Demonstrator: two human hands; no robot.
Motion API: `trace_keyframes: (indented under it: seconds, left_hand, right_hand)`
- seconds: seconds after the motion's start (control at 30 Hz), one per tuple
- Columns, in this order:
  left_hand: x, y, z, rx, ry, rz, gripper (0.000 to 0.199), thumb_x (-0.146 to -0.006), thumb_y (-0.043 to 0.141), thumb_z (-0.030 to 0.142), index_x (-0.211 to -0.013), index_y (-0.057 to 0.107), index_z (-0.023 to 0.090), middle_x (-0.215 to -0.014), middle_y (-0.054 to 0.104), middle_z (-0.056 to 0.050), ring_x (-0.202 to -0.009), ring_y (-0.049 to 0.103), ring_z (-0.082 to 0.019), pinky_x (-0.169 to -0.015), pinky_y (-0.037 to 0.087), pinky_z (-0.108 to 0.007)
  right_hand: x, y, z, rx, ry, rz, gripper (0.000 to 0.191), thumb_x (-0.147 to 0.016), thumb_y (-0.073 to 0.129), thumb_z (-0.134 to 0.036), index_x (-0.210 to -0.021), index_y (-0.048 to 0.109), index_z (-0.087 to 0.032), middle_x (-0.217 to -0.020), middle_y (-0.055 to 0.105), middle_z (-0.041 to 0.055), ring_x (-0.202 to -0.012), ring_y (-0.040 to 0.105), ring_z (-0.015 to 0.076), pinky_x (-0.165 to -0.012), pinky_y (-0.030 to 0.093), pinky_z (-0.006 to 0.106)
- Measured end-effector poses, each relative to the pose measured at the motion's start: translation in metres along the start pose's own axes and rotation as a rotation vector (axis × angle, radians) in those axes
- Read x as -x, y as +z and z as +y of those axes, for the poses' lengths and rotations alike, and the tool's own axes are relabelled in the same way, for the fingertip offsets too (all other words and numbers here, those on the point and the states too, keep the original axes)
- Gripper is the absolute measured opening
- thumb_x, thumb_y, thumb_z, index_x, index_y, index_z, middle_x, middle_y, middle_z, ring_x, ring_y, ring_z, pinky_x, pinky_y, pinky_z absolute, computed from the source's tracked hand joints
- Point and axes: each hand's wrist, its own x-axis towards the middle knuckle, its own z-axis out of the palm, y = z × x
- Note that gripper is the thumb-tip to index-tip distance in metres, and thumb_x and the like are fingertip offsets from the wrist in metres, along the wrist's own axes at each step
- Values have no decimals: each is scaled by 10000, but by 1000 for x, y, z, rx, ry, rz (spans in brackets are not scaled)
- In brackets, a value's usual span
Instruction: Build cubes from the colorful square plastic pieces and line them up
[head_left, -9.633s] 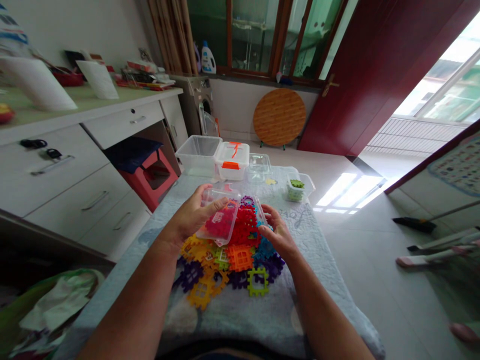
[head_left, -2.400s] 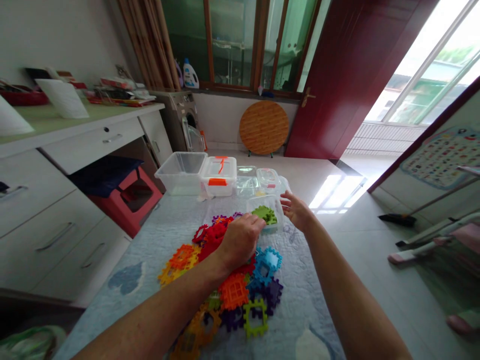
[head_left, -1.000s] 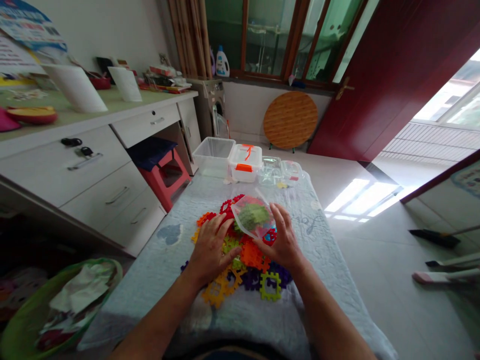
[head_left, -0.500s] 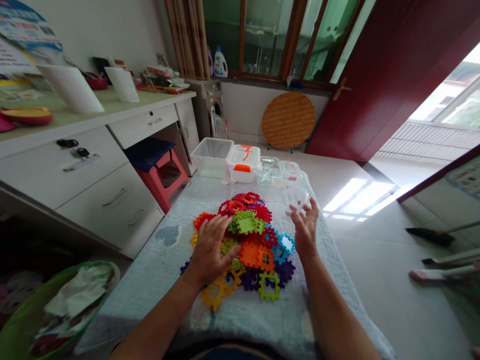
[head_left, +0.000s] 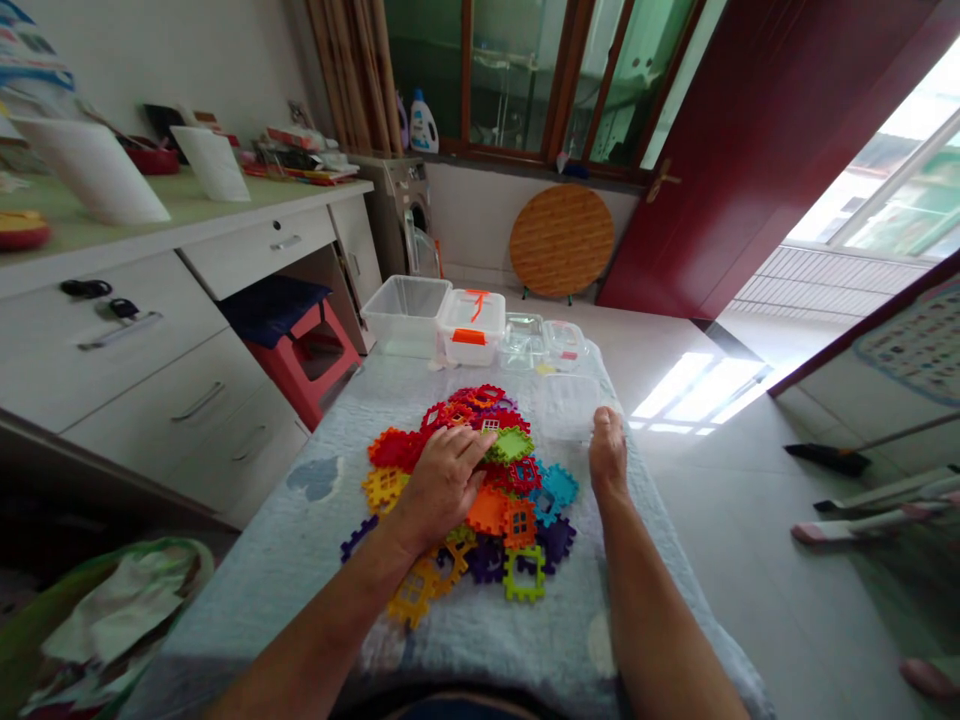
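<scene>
Left hand (head_left: 444,478) shifted, half-spread on pieces (head_left: 513,445); right (head_left: 608,448) curled

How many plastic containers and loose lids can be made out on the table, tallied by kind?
Large open tub: 1
Lidded box with orange fittings: 1
Small clear containers or lids beside that box: 2
Clear container or lid by the right hand: 1
Total: 5

Lettering: none legible. One white bottle (head_left: 424,128) with label, left of the red door (head_left: 697,130), print too small to read. One wall chart (head_left: 916,338), right of the door, and one blue-and-white printed item (head_left: 28,58), far left of it, both blurred.
</scene>
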Motion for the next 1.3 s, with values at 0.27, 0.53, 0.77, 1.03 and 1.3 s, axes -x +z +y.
trace_keyframes:
  seconds: [0.27, 0.53, 0.77, 1.03, 1.3]
  left_hand:
    - [3, -3, -5, -117, -75, 52, 427, -823, 539, 120, -1242, 577, 192, -1071, 613, -93, -1057, 541, -273, -1078, 363, -560]
    - [12, -3, -9, -1, -9, 56, 530, -778, 452, 26, -1261, 567, 212, -1057, 589, -74, -1032, 533, -241, -1036, 419, -488]
    - [16, -11, -10, 36, 15, 74, 377, -786, 472, 61, -1083, 639, 223, -1073, 608, -60, -1055, 545, -233, -1064, 402, -499]
    - [27, -15, -20, 1, -1, 28, 359, -806, 608, 268, -1160, 625, 213, -1310, 540, -107, -1254, 469, -308, -1091, 377, -544]
    - [29, -18, -20, -1, -27, -43, 393, -851, 603, 359, -1217, 613, 217, -1345, 528, -112, -1278, 459, -311, -1102, 371, -542]
  right_hand:
    - [3, 2, 5, 283, -292, 109, 933, -643, 743, -573, -1419, 380, -204, -1343, 469, 156, -1259, 411, 351, -1071, 293, 588]
    - [3, 5, 8, 291, -341, 86, 308, -772, 626, -296, -1076, 616, -245, -1245, 473, 107, -1213, 454, 300, -985, 445, 517]
    - [-8, 4, 8, 202, -300, 156, 214, -791, 541, -250, -990, 600, -203, -1245, 454, 131, -1006, 541, 241, -784, 557, 420]
    - [-30, -9, 10, 222, -318, 241, 123, -795, 504, -241, -876, 587, -198, -1063, 514, 111, -942, 534, 232, -772, 529, 386]
    - [-90, -29, 11, 375, -281, 237, 167, -710, 479, -147, -822, 597, -184, -898, 552, 84, -856, 540, 220, -910, 464, 420]
